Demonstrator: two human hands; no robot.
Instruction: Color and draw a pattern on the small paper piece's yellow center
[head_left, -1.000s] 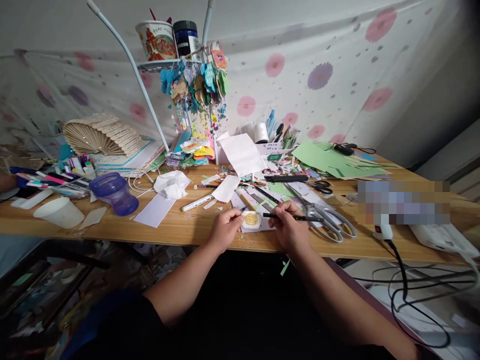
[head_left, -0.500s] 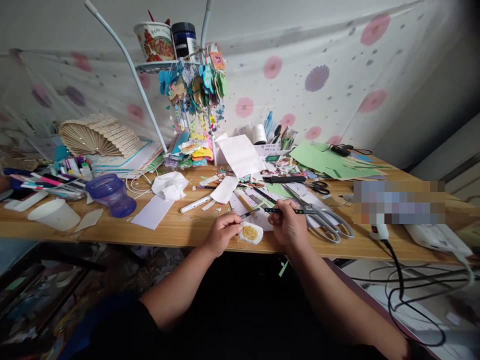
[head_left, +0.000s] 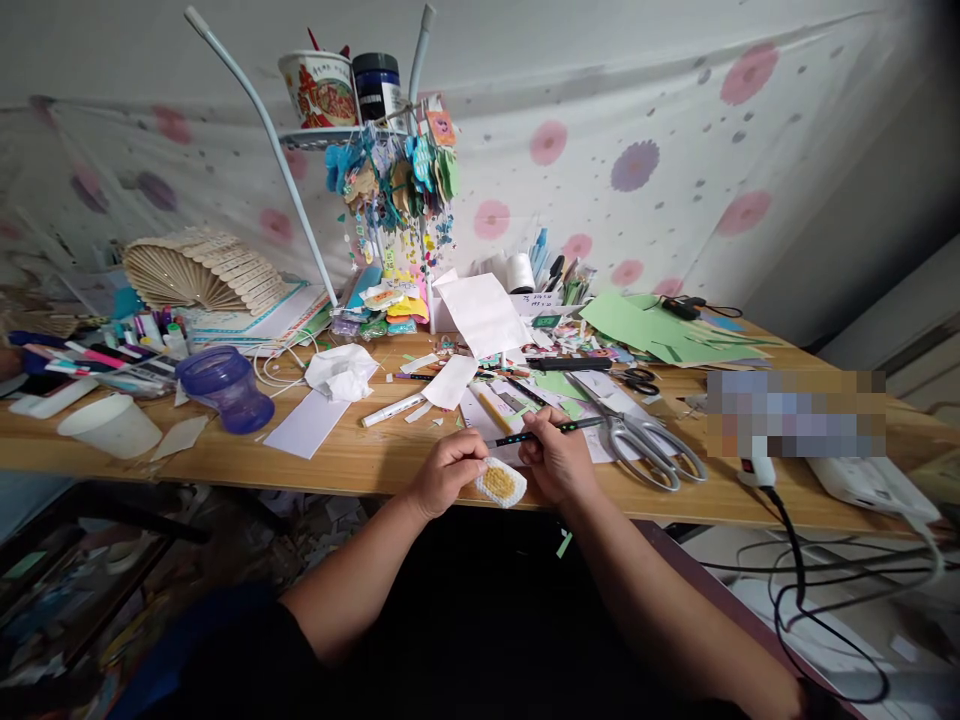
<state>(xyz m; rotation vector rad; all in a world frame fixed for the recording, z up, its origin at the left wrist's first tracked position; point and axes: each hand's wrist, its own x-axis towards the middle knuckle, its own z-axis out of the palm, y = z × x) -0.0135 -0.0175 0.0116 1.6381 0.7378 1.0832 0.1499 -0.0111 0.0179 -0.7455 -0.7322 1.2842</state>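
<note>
the left hand [head_left: 444, 472] pinches a small white-and-yellow piece [head_left: 501, 482] just over the desk's [head_left: 360, 462] near edge; its detail is hard to make out. the right hand [head_left: 553, 462], fingers curled, grips a dark pen [head_left: 541, 433]. scissors [head_left: 637, 437] lie just right.

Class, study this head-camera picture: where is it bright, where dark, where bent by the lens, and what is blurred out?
Head view: soft, even light on the flowered wall sheet and wooden desk; deep shadow under the desk edge. The wide lens bows the desk and darkens the corners. A pixelated block hides something at right. The left hand, right hand and the yellow-centred patch are fairly sharp.
</note>
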